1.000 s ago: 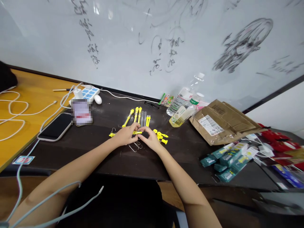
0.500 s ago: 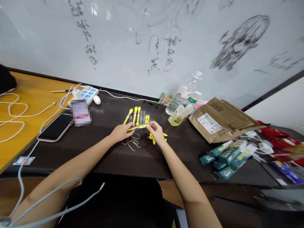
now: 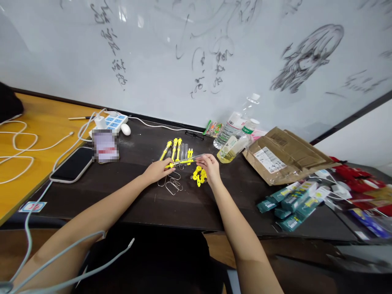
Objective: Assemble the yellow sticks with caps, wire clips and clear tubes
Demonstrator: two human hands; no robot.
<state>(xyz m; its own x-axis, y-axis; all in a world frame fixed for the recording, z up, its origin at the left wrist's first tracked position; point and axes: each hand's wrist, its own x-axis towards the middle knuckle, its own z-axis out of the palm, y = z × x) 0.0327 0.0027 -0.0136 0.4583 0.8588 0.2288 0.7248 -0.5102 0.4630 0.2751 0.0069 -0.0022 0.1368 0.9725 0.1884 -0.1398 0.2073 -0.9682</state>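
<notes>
My left hand (image 3: 154,171) is closed on a thin yellow plastic rod (image 3: 170,165) held nearly level above the table. My right hand (image 3: 211,168) pinches the far end of a clear tube (image 3: 197,157), which lines up with the rod and seems to lie partly around it. Behind them lie several yellow-capped clear tubes (image 3: 174,149), bare clear tubes (image 3: 184,150) and short yellow rods (image 3: 190,155). Bent metal wires (image 3: 173,184) rest below my left hand. Small yellow ring-shaped parts (image 3: 199,176) are piled beside my right hand.
On the right stand two bottles (image 3: 234,139), a brown cardboard package (image 3: 288,151) and several green boxes (image 3: 294,204). Leftward are a phone (image 3: 73,164), a power strip (image 3: 114,120) and white cables (image 3: 52,169). A whiteboard (image 3: 159,61) rises behind the dark table.
My right hand has moved right and slightly up, and the clear tube now shows between my hands. My left hand stays nearly in place with the yellow rod.
</notes>
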